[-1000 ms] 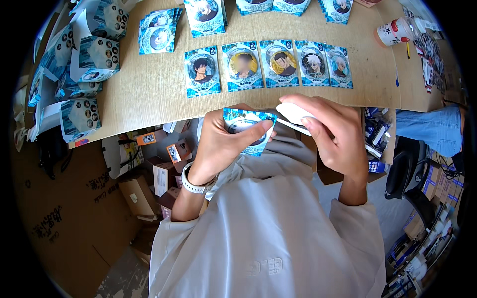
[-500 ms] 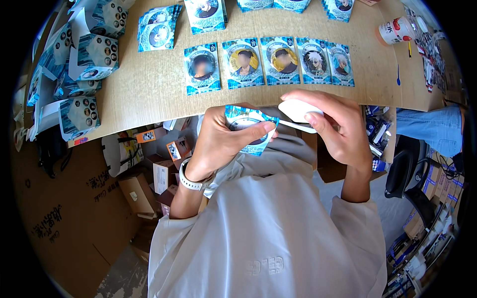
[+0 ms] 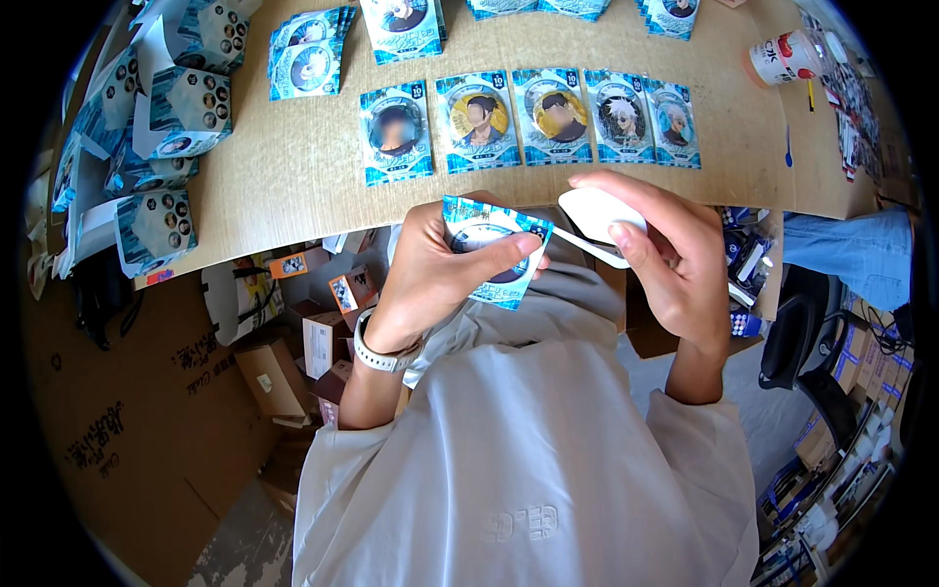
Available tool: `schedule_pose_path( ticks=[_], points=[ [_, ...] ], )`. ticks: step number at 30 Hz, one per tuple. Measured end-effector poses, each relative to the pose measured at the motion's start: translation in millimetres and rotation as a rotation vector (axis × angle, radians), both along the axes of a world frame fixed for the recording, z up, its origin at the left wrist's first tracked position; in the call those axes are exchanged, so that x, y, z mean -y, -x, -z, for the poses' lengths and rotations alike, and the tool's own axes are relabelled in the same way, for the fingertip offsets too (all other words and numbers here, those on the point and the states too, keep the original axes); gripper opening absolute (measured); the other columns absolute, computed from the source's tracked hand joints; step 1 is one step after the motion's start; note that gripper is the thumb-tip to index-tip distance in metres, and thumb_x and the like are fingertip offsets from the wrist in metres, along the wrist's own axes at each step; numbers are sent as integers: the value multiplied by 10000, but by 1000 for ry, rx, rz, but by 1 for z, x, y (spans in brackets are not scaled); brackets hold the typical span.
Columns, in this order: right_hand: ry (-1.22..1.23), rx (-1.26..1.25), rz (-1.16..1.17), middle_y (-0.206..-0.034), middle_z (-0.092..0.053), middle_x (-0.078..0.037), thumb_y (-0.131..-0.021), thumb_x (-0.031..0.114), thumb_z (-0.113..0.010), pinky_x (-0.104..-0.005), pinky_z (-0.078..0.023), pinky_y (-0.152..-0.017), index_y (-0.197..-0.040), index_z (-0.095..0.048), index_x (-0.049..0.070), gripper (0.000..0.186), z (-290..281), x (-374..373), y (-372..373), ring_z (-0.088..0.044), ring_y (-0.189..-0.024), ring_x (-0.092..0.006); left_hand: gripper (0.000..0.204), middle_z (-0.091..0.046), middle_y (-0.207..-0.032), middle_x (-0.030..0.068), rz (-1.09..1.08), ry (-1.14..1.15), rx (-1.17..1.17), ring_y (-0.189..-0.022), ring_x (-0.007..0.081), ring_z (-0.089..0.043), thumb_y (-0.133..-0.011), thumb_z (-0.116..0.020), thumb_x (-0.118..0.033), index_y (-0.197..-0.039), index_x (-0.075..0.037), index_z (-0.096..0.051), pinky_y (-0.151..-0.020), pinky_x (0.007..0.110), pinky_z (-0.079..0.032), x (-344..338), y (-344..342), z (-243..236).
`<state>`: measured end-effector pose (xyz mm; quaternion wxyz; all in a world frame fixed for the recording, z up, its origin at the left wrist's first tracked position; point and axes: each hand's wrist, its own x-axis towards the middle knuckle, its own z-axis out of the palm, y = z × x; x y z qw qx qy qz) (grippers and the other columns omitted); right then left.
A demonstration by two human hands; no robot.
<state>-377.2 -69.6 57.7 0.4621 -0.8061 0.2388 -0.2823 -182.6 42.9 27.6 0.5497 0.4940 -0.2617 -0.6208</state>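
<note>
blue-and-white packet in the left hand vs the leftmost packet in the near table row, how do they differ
The held blue-and-white printed packet is in the left hand; the leftmost blue-and-white row packet rests on the tan wooden table. The held packet is tilted and partly covered by that hand; the row packet lies flat, uncovered. Both have round designs.

We get bright light, source unclear: worktop [image 3: 264,166], pale shirt [image 3: 528,440] & white tool [image 3: 602,215] well lit; cardboard [image 3: 147,391], near L, in shade. Fisheye curves worktop's near edge, w/ black corners. Portraits on 3 L-hand upright cards [image 3: 395,171] blurred; near-R clutter [image 3: 841,489] soft.
</note>
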Motion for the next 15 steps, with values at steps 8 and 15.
schedule_pose_path(
  ticks=[8,15],
  points=[
    [-149,-21,-36,-990,-722,-125,-899,-17,-535,-230,-460,-595,-1222,-652,-6,343,-2,1,7,-586,-687,-98,158,-723,-813,125,-25,-12,-42,-721,188,-714,-872,-731,-42,-985,16,-638,-665,305,-582,-3,4,2],
    [-56,12,-18,-960,-714,-131,-894,-16,-541,-253,-452,-572,-1224,-653,0,348,2,-4,10,-579,-643,-131,82,-721,-797,81,-52,-1,28,-725,102,-686,-882,-723,-27,-901,34,-672,-633,229,-545,-4,7,-1]
  ],
)
